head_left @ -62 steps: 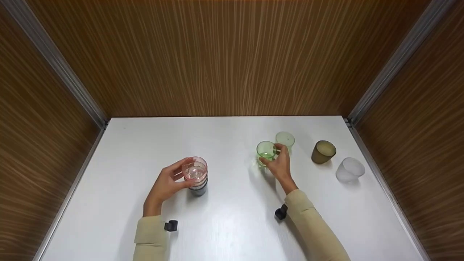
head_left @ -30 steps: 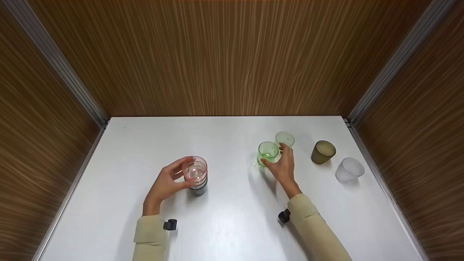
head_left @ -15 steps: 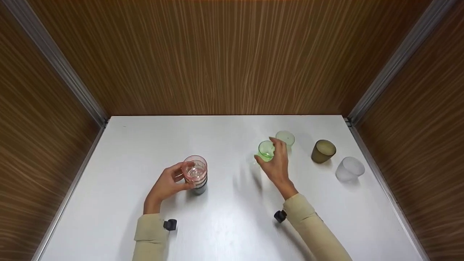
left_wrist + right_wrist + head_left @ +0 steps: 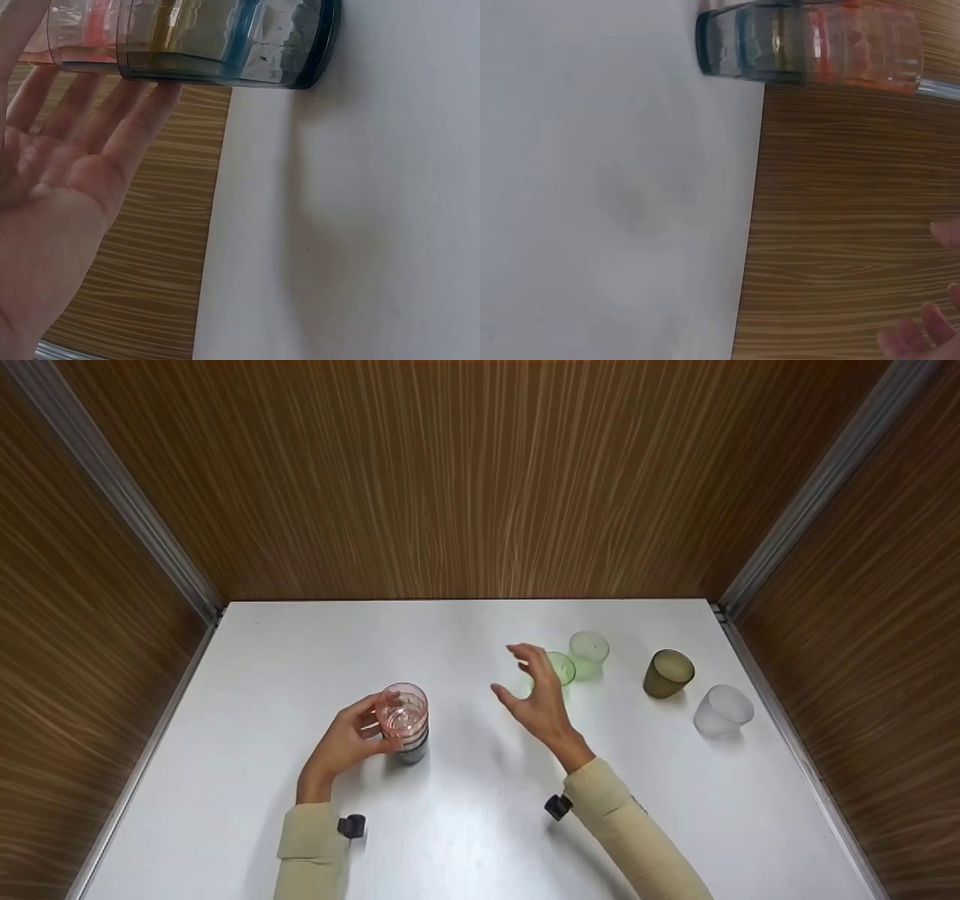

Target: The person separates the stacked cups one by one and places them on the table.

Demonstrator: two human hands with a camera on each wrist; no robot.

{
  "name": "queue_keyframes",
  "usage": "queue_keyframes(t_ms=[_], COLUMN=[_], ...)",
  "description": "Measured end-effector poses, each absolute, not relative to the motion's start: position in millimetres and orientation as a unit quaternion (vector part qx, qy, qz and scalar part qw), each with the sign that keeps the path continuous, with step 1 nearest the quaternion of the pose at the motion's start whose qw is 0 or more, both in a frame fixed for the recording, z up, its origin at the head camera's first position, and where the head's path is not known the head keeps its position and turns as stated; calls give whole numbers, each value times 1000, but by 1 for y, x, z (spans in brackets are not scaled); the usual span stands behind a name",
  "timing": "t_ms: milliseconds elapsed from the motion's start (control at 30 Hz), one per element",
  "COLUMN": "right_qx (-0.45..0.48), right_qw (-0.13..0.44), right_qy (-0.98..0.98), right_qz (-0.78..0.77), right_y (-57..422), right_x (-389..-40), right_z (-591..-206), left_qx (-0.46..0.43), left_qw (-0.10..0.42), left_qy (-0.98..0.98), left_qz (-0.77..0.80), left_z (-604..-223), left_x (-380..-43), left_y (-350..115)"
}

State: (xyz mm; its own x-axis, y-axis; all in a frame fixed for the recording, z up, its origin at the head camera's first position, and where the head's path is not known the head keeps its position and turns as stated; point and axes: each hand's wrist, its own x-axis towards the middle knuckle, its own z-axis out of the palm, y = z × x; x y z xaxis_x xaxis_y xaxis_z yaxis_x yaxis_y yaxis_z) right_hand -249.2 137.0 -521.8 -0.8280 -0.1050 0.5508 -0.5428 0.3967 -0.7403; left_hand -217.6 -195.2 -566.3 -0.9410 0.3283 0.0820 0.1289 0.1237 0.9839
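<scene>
The left hand (image 4: 346,741) holds the stack of cups (image 4: 406,724) standing on the white table (image 4: 247,712), its fingers curled around the side. The right hand (image 4: 538,699) hovers open and empty, fingers spread, partly hiding the bright green cup (image 4: 562,666) behind it.

The right hand (image 4: 536,697) blurs in the head view and covers part of the bright green cup (image 4: 559,667). In the right wrist view only its fingertips (image 4: 930,330) show at the edge. The cup stack (image 4: 187,41) is cut off by the left wrist view's top edge.
</scene>
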Motion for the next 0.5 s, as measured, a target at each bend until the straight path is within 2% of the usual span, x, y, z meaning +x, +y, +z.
queue_keyframes(t_ms=[200, 500], right_qx=[259, 319], right_qw=[133, 100], right_qy=[-789, -796], right_qz=[541, 504], right_y=[119, 90], right_x=[-246, -244], right_z=[-515, -509], left_qx=[172, 161], left_qw=[72, 78], left_qy=[739, 743], left_qz=[648, 645], left_z=[-567, -568], left_x=[-218, -217], left_y=[-196, -195])
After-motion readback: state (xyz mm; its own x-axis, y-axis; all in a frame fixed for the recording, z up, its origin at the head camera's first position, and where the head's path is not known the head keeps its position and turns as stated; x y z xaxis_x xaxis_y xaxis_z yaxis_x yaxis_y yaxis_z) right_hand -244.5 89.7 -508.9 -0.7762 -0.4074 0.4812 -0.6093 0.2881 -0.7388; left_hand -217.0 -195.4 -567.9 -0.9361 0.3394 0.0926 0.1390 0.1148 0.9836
